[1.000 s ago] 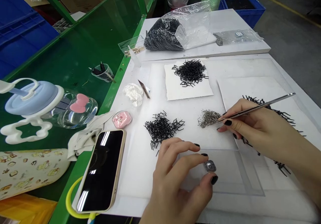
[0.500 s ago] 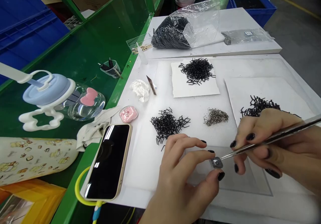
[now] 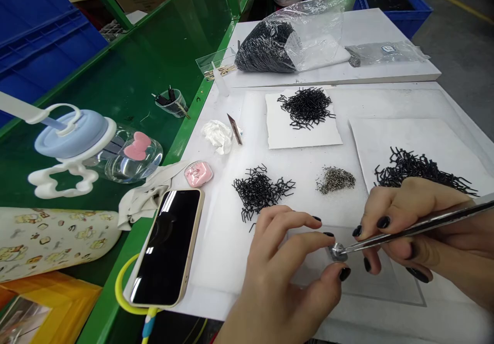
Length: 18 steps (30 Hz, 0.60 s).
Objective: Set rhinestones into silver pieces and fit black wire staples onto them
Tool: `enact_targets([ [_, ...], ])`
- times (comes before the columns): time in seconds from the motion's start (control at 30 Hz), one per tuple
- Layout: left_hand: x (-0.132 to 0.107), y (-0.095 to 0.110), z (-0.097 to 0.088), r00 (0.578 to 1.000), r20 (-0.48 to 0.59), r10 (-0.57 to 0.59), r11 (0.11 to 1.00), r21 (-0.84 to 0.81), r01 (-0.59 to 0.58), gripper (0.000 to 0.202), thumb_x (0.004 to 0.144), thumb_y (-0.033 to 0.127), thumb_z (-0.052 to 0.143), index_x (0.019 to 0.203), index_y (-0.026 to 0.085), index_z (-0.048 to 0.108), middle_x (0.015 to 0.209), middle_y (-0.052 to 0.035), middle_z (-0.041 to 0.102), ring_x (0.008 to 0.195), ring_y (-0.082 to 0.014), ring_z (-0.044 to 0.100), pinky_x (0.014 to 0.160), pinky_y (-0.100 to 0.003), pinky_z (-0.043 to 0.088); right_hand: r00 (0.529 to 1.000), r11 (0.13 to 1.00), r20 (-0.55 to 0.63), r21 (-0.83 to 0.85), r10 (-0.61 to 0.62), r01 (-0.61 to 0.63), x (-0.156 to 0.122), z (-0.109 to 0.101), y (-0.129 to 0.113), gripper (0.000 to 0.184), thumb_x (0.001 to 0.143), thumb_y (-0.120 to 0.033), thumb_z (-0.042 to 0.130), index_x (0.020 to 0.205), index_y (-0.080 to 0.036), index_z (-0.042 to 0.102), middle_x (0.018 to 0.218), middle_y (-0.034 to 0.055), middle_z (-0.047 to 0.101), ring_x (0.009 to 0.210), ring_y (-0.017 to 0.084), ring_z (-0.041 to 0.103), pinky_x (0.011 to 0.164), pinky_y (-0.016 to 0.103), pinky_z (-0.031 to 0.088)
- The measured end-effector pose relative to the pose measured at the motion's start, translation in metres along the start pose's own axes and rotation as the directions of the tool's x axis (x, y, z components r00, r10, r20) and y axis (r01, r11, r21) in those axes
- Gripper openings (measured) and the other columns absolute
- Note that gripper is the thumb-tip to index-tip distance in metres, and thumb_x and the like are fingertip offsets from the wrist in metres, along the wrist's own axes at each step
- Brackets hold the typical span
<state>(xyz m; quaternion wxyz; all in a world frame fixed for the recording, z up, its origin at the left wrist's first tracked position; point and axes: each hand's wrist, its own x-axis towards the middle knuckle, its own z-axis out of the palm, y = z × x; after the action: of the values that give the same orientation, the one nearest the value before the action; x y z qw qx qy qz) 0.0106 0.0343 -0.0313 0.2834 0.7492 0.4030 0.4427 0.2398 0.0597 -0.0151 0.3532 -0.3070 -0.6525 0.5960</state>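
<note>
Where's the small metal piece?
Head view: small metal piece at the left hand fingertips, touched by tweezers in the right hand, below the grey granule pile.

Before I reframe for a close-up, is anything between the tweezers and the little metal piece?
Nothing visible stands in the way. The tip of the tweezers, held in the right hand, meets the metal piece, which sits at the fingertips of the left hand.
</note>
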Motion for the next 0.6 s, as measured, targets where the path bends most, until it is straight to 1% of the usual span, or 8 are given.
enact_targets([
  [0.07,0.0001,0.0001,-0.0001,1.000,0.000,-0.003,1.000,0.000,0.003,0.014,0.084,0.013,0.068,0.099,0.013,0.069,0.106,-0.0058,0.062,0.101,-0.0176,0.052,0.095,-0.033,0.042,1.000,1.000,-0.008,0.009,0.001,-0.001,-0.0009,-0.0004,0.0010,0.016,0.102,-0.022,0.051,0.112,-0.033,0.056,0.097,0.0027,0.065,0.077,0.013,0.071,0.042,0.015,0.047],
  [0.27,0.0006,0.0004,-0.0004,1.000,-0.002,-0.011,1.000,-0.004,0.011,0.014,0.083,0.012,0.069,0.097,0.014,0.069,0.104,-0.0054,0.062,0.099,-0.0171,0.053,0.092,-0.031,0.045,1.000,1.000,0.005,0.017,0.007,-0.007,-0.0062,-0.0011,0.0033,0.018,0.100,-0.026,0.053,0.114,-0.036,0.057,0.096,0.0041,0.065,0.075,0.016,0.072,0.038,0.017,0.047],
  [0.43,0.0003,0.0003,0.0008,1.000,-0.018,0.007,1.000,0.024,-0.006,0.014,0.082,0.014,0.070,0.097,0.014,0.068,0.103,-0.0057,0.063,0.097,-0.0176,0.053,0.091,-0.032,0.046,0.999,0.999,0.003,0.029,0.040,-0.041,-0.0068,-0.0012,0.0022,0.019,0.100,-0.026,0.051,0.115,-0.037,0.056,0.097,0.0048,0.065,0.074,0.016,0.072,0.035,0.018,0.043],
  [0.6,0.0021,-0.0002,0.0003,1.000,-0.019,0.014,1.000,0.021,-0.014,0.015,0.081,0.012,0.071,0.096,0.013,0.069,0.103,-0.0062,0.063,0.096,-0.0179,0.054,0.092,-0.033,0.046,0.999,1.000,0.023,0.017,0.024,-0.024,-0.0098,-0.0022,0.0052,0.019,0.101,-0.028,0.051,0.115,-0.038,0.056,0.094,0.0037,0.065,0.074,0.016,0.071,0.036,0.019,0.042],
])
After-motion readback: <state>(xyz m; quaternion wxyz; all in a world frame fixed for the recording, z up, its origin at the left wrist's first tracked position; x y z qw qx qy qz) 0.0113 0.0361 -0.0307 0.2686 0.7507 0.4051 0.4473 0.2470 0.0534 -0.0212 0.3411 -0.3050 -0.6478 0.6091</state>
